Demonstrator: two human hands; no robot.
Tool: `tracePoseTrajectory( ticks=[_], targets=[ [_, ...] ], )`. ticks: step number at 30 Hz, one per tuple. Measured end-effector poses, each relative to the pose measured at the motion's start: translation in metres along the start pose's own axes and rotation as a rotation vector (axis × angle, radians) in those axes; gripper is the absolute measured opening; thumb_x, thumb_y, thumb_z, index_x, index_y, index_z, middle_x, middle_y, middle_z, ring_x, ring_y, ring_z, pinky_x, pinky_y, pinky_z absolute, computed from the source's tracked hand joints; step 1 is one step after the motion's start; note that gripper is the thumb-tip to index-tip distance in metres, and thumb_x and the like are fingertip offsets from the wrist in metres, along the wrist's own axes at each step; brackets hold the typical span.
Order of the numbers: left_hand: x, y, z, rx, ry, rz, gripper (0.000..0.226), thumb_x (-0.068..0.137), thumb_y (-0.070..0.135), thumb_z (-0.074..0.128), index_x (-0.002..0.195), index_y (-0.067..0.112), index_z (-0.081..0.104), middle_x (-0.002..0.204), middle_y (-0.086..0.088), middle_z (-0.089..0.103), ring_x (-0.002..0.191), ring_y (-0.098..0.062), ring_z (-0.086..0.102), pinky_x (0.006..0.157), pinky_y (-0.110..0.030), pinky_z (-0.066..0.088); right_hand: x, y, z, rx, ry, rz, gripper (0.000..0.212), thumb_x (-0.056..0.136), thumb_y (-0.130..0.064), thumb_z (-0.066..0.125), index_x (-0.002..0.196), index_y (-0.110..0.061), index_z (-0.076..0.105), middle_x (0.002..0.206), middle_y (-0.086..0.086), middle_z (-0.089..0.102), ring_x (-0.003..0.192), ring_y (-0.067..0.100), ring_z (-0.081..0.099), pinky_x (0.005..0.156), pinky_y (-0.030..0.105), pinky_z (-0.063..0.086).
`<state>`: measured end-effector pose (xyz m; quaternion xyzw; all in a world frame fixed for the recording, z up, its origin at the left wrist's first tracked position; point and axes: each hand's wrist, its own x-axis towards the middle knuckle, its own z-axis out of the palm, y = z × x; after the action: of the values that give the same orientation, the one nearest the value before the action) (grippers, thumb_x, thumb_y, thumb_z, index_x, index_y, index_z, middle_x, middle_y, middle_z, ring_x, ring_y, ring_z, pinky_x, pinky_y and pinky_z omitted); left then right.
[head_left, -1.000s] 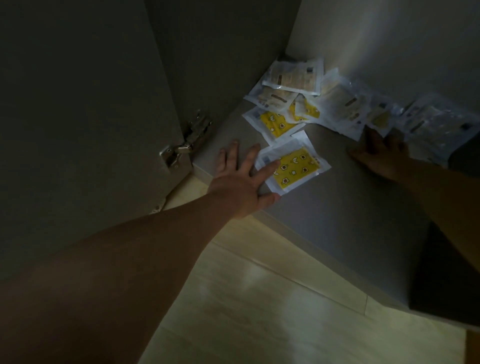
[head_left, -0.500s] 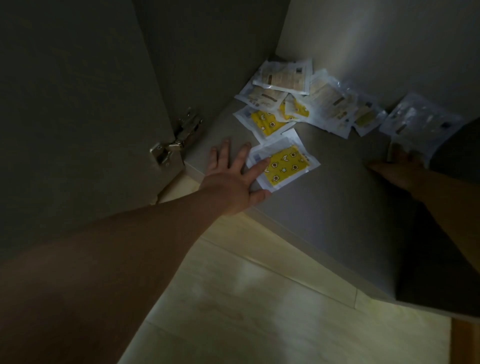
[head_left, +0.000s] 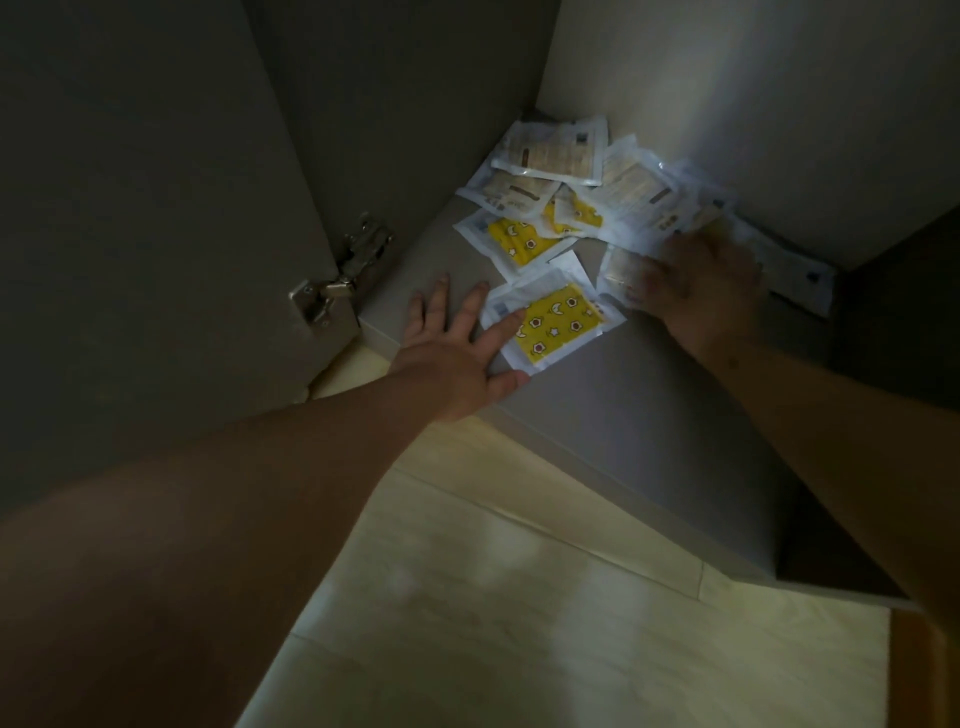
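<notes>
Several flat plastic packets lie in the back corner of a grey cabinet shelf (head_left: 623, 410). The nearest one, a yellow patterned packet (head_left: 563, 322), has my left hand (head_left: 452, 358) flat beside it, fingers spread, with the index fingertip on its left edge and the thumb at its near corner. My right hand (head_left: 701, 286) is blurred. It lies palm down with its fingers over a beige packet (head_left: 615, 270) just right of the yellow one. Another yellow packet (head_left: 511, 241) and a pile of beige packets (head_left: 556, 153) sit farther back.
The open cabinet door (head_left: 156, 208) stands at the left on a metal hinge (head_left: 337, 280). A white packet (head_left: 795, 270) lies against the back wall to the right of my right hand. Pale floor tiles (head_left: 519, 582) run below the shelf edge.
My right hand has swept left from the far-right packet to the middle, now over a beige packet beside the yellow one. My left hand has stayed flat at the yellow packet.
</notes>
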<state>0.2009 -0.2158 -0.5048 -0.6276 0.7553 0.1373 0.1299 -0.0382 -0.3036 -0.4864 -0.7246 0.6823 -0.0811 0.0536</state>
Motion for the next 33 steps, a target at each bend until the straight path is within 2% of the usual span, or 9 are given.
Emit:
tracePoseTrajectory(
  ticks=[2,5,10,14,18,21,25,30,33],
  targets=[
    [0.001,-0.001,0.001,-0.003,0.005,0.003,0.071,0.089,0.069,0.017,0.147,0.041,-0.012,0.157,-0.003,-0.021,0.140,-0.041,-0.022,0.114,-0.054,-0.011,0.007,0.017,-0.002,-0.035,-0.097,0.177,0.092,0.084,-0.072,0.042,0.151,-0.014,0.017,0.156,0.018,0.016,0.142,0.040,0.017,0.113,0.053,0.013],
    [0.001,-0.001,0.002,0.004,0.010,0.011,0.071,0.089,0.069,0.016,0.147,0.040,-0.012,0.157,-0.004,-0.021,0.140,-0.041,-0.022,0.113,-0.054,-0.011,0.011,0.038,-0.002,0.017,-0.381,0.351,0.106,0.074,-0.085,0.031,0.151,-0.014,0.015,0.156,0.018,0.014,0.142,0.039,0.016,0.115,0.055,0.014],
    [0.001,-0.001,0.001,0.013,0.004,-0.003,0.071,0.089,0.069,0.016,0.147,0.040,-0.012,0.157,-0.004,-0.021,0.140,-0.041,-0.022,0.113,-0.054,-0.011,-0.011,0.013,0.007,-0.033,-0.303,0.130,0.084,0.088,-0.071,0.028,0.151,-0.018,0.014,0.155,0.017,0.019,0.142,0.037,0.018,0.113,0.055,0.015],
    [0.001,-0.001,-0.001,0.008,-0.016,0.000,0.071,0.089,0.069,0.016,0.147,0.041,-0.013,0.157,-0.003,-0.022,0.140,-0.041,-0.023,0.113,-0.054,-0.011,-0.028,-0.024,0.003,-0.002,-0.278,0.037,0.079,0.084,-0.074,0.028,0.140,-0.018,0.034,0.129,0.015,0.055,0.124,0.033,0.048,0.108,0.050,0.026],
    [0.000,-0.001,0.000,-0.033,-0.023,-0.005,0.074,0.088,0.070,0.020,0.148,0.038,-0.010,0.157,-0.002,-0.022,0.141,-0.038,-0.023,0.114,-0.053,-0.011,-0.053,-0.052,-0.002,-0.005,-0.206,-0.180,0.051,0.092,-0.054,0.040,0.128,-0.021,0.053,0.114,0.011,0.065,0.113,0.030,0.055,0.100,0.039,0.032],
    [-0.003,-0.001,0.003,-0.028,-0.002,0.003,0.075,0.088,0.070,0.020,0.149,0.036,-0.008,0.157,-0.003,-0.021,0.141,-0.037,-0.023,0.113,-0.052,-0.011,-0.041,-0.048,-0.003,0.007,-0.050,-0.096,0.050,0.093,-0.046,0.048,0.135,-0.019,0.046,0.139,0.015,0.046,0.128,0.035,0.040,0.104,0.045,0.029],
    [-0.002,-0.002,0.006,-0.047,0.037,0.019,0.075,0.088,0.070,0.020,0.149,0.036,-0.006,0.158,-0.002,-0.019,0.142,-0.035,-0.022,0.113,-0.052,-0.011,-0.015,-0.055,0.011,0.018,-0.362,0.026,0.075,0.089,-0.063,0.041,0.149,-0.034,0.008,0.160,0.002,-0.004,0.145,0.037,-0.002,0.111,0.062,0.007],
    [-0.009,-0.004,0.007,-0.173,0.206,0.044,0.082,0.081,0.072,0.042,0.148,0.030,0.019,0.158,-0.004,-0.011,0.143,-0.033,-0.016,0.115,-0.049,-0.006,-0.036,-0.059,0.030,-0.037,-0.408,-0.003,0.080,0.085,-0.075,0.023,0.149,-0.039,-0.009,0.158,-0.002,-0.020,0.144,0.033,-0.018,0.110,0.060,-0.012],
    [0.003,-0.006,-0.013,-0.176,0.271,0.087,0.104,0.068,0.072,0.061,0.150,0.032,0.010,0.158,-0.005,-0.016,0.143,-0.033,-0.017,0.115,-0.049,-0.004,-0.049,-0.060,0.031,-0.063,-0.386,-0.038,0.078,0.084,-0.075,0.025,0.148,-0.043,-0.008,0.158,-0.007,-0.020,0.145,0.028,-0.018,0.110,0.058,-0.013]
  ],
)
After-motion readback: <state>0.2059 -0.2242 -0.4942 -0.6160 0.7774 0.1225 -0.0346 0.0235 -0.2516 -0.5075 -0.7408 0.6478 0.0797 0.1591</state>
